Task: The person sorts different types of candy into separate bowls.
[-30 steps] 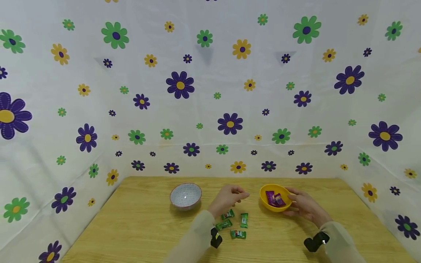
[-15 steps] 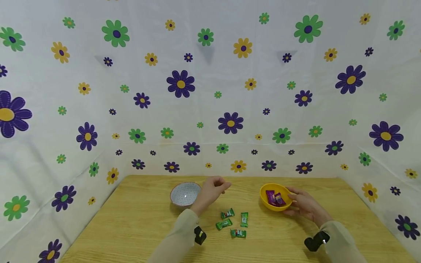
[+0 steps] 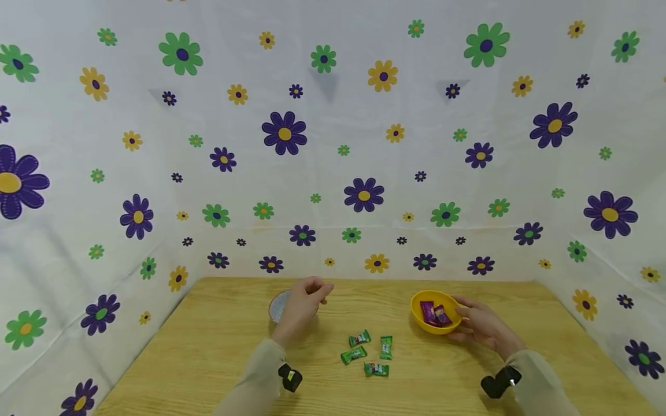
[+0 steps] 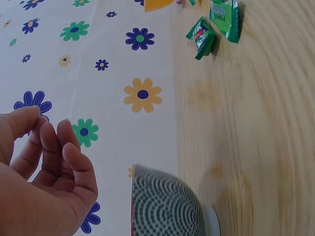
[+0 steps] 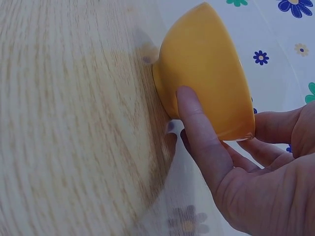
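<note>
My left hand (image 3: pixel 299 306) hovers at the patterned grey-white bowl (image 3: pixel 278 305), covering much of it in the head view. In the left wrist view its fingers are loosely curled, the thumb tip near the index fingertip, and nothing shows between them. That bowl (image 4: pixel 165 206) stands just beside the hand there. My right hand (image 3: pixel 484 326) holds the yellow bowl (image 3: pixel 436 330) at its right side. The right wrist view shows the thumb and fingers against the yellow bowl's (image 5: pixel 206 73) wall and rim. Purple-wrapped candies (image 3: pixel 434 314) lie inside the yellow bowl.
Several green-wrapped candies (image 3: pixel 359 338) lie on the wooden table (image 3: pixel 208 346) between the two bowls. A white cloth (image 3: pixel 333 173) printed with flowers walls the table at the back and both sides.
My left hand has moved left from near the yellow bowl, past the green candies, to the patterned bowl. The right hand and the yellow bowl have stayed in place.
</note>
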The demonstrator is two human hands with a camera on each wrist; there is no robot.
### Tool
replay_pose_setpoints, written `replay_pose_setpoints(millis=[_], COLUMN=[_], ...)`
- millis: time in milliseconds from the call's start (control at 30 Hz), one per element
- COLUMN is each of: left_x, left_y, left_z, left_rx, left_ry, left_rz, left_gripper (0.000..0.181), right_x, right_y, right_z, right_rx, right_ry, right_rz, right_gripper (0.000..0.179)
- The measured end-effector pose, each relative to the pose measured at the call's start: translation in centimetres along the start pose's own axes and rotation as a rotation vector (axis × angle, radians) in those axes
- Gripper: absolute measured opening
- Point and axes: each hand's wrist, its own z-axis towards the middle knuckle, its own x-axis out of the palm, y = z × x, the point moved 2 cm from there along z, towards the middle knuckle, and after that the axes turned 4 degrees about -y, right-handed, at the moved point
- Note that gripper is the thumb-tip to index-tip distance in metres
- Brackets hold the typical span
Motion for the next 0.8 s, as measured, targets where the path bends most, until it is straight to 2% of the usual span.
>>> replay_pose_setpoints(millis=[300, 500, 633, 800], left_x=[-3.4, -5.8, -7.0, -7.9], left_y=[0.7, 1.3, 1.9, 2.7], left_z=[0.2, 0.5, 0.5, 0.1], left_rx=[-0.062, -0.161, -0.206, -0.207], left_ry=[-0.115, -0.184, -0.239, -0.270], left_rz=[-0.085, -0.111, -0.079, 0.025], left_gripper=[0.021, 0.026, 0.029, 0.029], right_x=[-0.1, 0.0, -0.1, -0.1], right_y=[0.1, 0.1, 0.2, 0.1], right_z=[0.0, 0.0, 0.1, 0.2], right_rx=[0.003, 0.003, 0.004, 0.015], right_ry=[-0.001, -0.002, -0.010, -0.011], right_rz=[0.006, 0.013, 0.015, 0.009], right_gripper=[0.054, 0.054, 0.054, 0.054])
